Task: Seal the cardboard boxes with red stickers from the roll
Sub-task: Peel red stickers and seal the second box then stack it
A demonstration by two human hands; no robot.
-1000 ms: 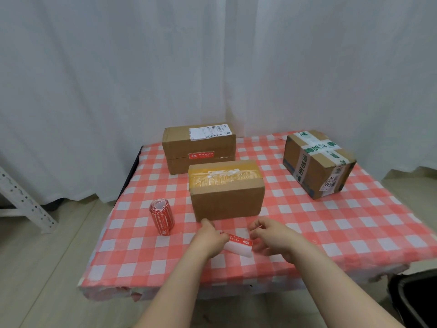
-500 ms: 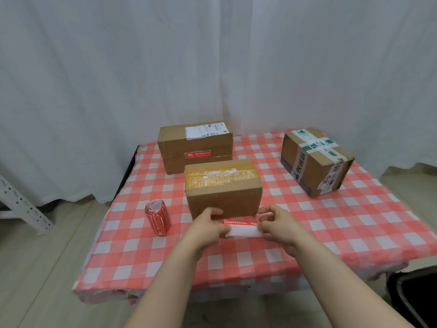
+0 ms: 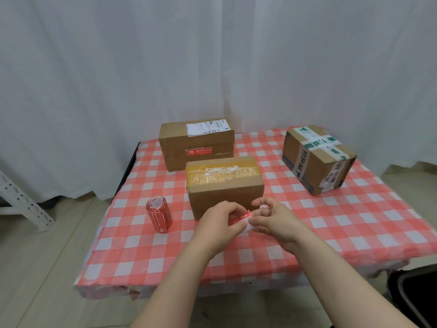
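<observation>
Left hand [image 3: 220, 223] pinches red sticker [image 3: 238, 218] | right hand [image 3: 276, 221], fingers curled, at its 3 o'clock end — hold unclear | box [image 3: 227, 185] at 12 o'clock | roll [image 3: 159, 214] at 9 o'clock

The left hand [image 3: 218, 221] hides most of the red sticker [image 3: 238, 218]; its print is unreadable.

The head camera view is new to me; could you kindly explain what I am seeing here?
No machine here: a person wears a camera on the head, looking down at their own bare arms. The left hand and right hand together pinch a red sticker with white backing, just in front of the nearest box. On the checked tablecloth sit two more cardboard boxes, the back box and the taped box at right, and the sticker roll at left.
</observation>
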